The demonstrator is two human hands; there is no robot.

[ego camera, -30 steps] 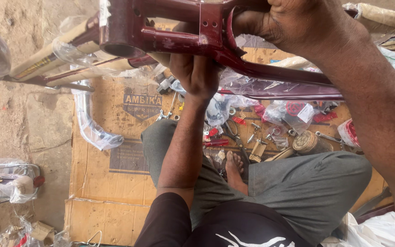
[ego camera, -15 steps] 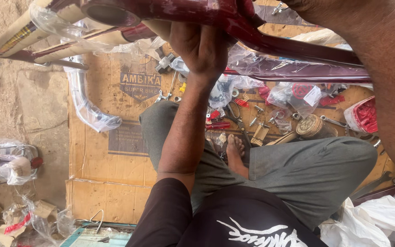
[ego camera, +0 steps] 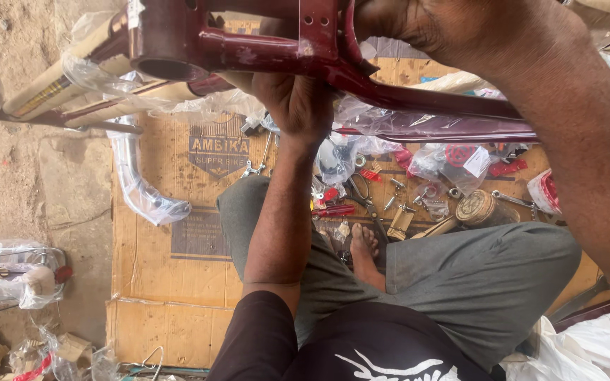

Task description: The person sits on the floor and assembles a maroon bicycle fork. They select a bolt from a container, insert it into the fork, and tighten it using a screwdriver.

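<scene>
Frame (ego camera: 404,99) lowered | both hands (ego camera: 298,99) gripping it from beneath

We see the maroon bicycle frame (ego camera: 333,60) lifted across the top of the view, glossy with scuffed paint, its open round shell end at the left, slim tubes running right, clear plastic wrap clinging underneath.

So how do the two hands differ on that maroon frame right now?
The left hand grips the maroon frame from underneath, by the bracket; the right hand clasps it from above, further right. The left forearm shows fully; the right arm runs off the picture. Both are bare and closed on the frame.
</scene>
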